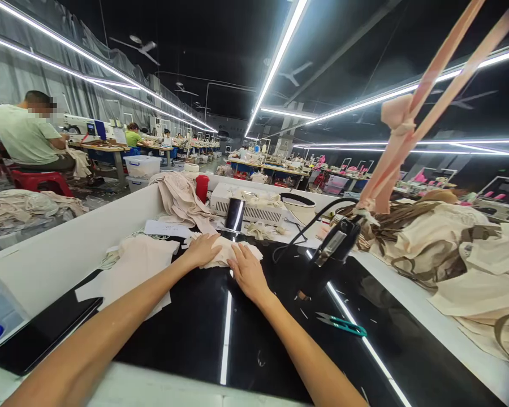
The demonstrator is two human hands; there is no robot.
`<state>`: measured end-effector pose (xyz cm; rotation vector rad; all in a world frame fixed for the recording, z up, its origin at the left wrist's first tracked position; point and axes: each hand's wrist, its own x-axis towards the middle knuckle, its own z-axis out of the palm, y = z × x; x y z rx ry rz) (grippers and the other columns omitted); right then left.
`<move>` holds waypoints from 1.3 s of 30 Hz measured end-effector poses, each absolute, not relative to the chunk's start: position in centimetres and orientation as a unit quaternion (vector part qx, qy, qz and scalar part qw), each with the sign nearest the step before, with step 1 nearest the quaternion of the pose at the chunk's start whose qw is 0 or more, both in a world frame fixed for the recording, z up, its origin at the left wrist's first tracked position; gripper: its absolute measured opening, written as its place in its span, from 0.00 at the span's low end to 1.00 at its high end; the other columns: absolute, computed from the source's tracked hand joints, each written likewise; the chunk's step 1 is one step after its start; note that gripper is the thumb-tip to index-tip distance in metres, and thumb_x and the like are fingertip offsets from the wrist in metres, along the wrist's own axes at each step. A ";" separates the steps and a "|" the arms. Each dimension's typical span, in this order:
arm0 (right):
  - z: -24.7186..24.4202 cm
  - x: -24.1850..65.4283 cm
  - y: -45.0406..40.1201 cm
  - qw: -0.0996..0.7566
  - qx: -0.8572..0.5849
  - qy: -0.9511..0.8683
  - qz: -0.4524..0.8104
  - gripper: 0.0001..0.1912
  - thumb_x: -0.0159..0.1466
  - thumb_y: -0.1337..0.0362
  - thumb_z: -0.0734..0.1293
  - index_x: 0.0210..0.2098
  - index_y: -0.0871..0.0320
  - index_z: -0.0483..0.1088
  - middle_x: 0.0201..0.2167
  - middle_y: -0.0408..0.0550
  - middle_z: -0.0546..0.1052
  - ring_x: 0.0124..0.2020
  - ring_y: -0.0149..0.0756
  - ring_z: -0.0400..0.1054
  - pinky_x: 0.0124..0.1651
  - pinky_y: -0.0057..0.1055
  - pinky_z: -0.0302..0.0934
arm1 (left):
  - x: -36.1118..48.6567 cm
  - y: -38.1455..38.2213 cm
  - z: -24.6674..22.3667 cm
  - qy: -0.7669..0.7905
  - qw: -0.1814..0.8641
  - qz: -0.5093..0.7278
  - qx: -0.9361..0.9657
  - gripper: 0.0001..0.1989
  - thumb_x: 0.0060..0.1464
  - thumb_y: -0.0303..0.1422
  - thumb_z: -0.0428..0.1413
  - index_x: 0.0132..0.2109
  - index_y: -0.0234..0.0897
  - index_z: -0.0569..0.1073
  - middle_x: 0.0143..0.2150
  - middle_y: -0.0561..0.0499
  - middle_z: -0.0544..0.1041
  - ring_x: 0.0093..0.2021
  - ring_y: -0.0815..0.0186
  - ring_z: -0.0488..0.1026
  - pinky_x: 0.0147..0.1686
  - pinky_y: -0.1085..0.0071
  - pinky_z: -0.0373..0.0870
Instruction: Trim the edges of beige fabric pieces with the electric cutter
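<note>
On the glossy black board (pixel 186 333), a small pale cream piece of cloth (pixel 220 255) lies under both my hands. My left hand (pixel 202 250) rests on its left side, palm down with the fingers laid over the fabric. My right hand (pixel 248 271) touches the right side, its fingers stretched out and slightly spread. Left of them, more pale cut cloth (pixel 131 265) is spread partly behind my left forearm. Teal thread snips (pixel 343 325) lie to the right. A black corded hand tool (pixel 337 243) hangs from a knotted pink fabric strap (pixel 396 147).
A white vented box (pixel 254 212) stands behind the board, with a red thread cone (pixel 202 187) beside it. Beige garments (pixel 470 254) are heaped at right. A black flat device (pixel 46 328) lies at left. A seated person (pixel 27 133) works far left.
</note>
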<state>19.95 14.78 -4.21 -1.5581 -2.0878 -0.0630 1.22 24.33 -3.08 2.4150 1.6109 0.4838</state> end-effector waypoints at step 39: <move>-7.0 17.3 3.8 0.302 -0.431 -0.836 0.153 0.17 0.71 0.56 0.67 0.56 0.48 0.79 0.62 0.50 0.77 0.64 0.56 0.71 0.67 0.57 0.67 | -13.6 16.6 1.2 0.749 0.165 0.179 0.616 0.17 0.70 0.40 0.59 0.59 0.35 0.73 0.58 0.43 0.74 0.54 0.56 0.76 0.53 0.55 0.77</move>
